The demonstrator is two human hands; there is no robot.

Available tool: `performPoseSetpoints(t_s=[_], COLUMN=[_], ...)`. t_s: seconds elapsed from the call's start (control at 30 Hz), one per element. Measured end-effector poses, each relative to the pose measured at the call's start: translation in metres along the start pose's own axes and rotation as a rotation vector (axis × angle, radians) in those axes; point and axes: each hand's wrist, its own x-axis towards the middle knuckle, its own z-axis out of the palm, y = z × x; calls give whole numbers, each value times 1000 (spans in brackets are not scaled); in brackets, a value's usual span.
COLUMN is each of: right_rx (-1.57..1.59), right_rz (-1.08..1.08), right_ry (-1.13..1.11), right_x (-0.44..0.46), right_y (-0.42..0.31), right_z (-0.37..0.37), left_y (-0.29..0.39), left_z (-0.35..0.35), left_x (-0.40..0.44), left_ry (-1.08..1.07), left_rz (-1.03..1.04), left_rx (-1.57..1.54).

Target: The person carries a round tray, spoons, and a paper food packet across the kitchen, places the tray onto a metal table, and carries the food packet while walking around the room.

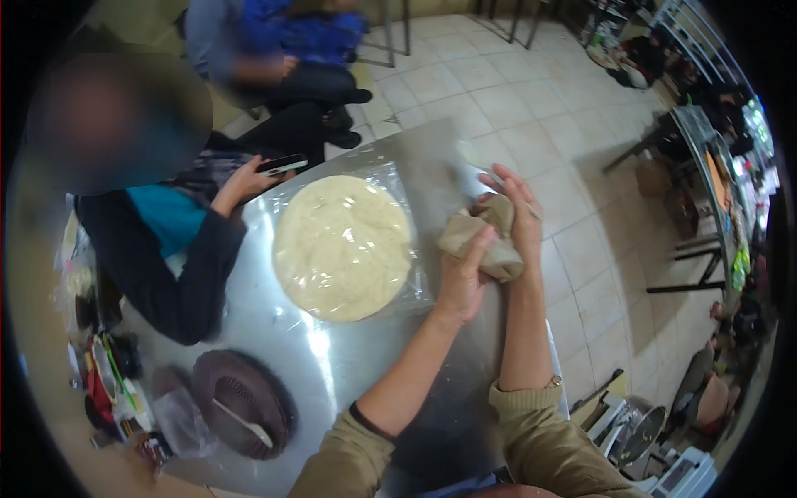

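Observation:
A crumpled beige-brown cloth (501, 261) is bunched between my two hands above the right edge of the metal table. My left hand (463, 290) grips it from the near side, thumb pressed on top. Around its far right side, my right hand (523, 214) is closed, with the fingers bent over it. A pale, blurred, thin object (470, 170) shows just beyond my right fingertips; its kind cannot be made out. Left of my hands, a large flat round of pale dough (344, 249) lies under clear plastic film (422, 278) on the table.
The shiny metal table (332, 398) carries a dark brown round plate (203, 390) with a light-coloured spoon (249, 423) and a clear plastic bag (184, 425). A seated person's sleeve (178, 290) rests at the left edge, phone (282, 164) in hand. Kitchen scales (685, 477) stand lower right.

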Motion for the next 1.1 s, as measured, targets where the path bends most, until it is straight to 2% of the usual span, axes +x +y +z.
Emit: performPoseSetpoints(t_s=[0.23,1.1], right_rx=[4,64], right_rz=[-15,-22], right_ry=[-18,-7], right_x=[2,-2], right_y=[6,6], right_z=[-7,-7], left_y=[-7,-4], left_z=[-6,-4], left_x=[1,-3], left_ry=[68,29], left_rz=[6,15], left_rx=[62,111])
